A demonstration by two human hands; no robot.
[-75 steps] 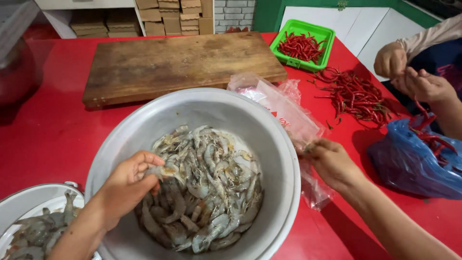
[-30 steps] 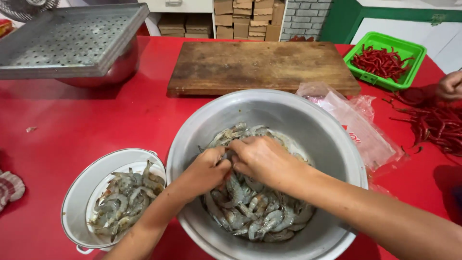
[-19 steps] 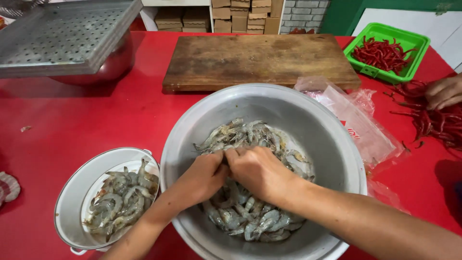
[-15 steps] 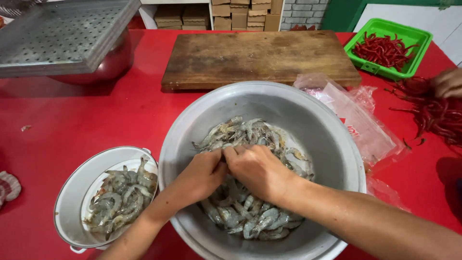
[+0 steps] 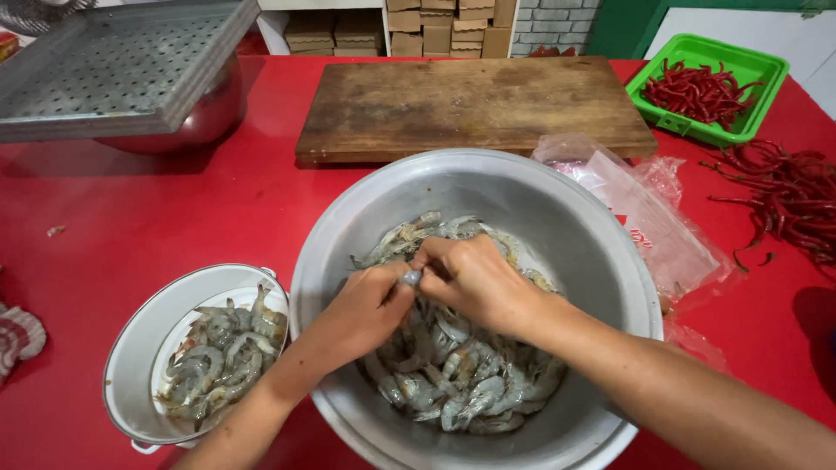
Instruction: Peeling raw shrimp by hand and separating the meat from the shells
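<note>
- A single small grey raw shrimp (image 5: 411, 278) sits pinched between the two hands, above the heap of grey raw shrimp (image 5: 453, 365) in the large round metal basin (image 5: 601, 252) at the near centre of the red table (image 5: 200, 218).
- By its look the shrimp is light, soft and wet, so likely slippery; its thin shell and joints seem easy to tear. A hold on the body with fingertips from both ends looks the surest grip.
- The left hand (image 5: 361, 312) comes in from the near left, fingers curled, thumb and fingertips closed on one end of the shrimp.
- The right hand (image 5: 475, 280) comes from the near right, fingers bent together and closed on the other end; the two hands touch over it.
- Just left of the basin, a white enamel bowl (image 5: 139, 348) holds a smaller lot of shrimp.
- On the far side lies a worn brown wooden cutting board (image 5: 470, 104); to the far left a perforated metal tray (image 5: 113, 70) rests on a metal bowl.
- Right of the basin lie crumpled clear plastic bags (image 5: 649, 218), loose red chillies (image 5: 784, 200), and a green plastic basket (image 5: 749, 130) of chillies.
</note>
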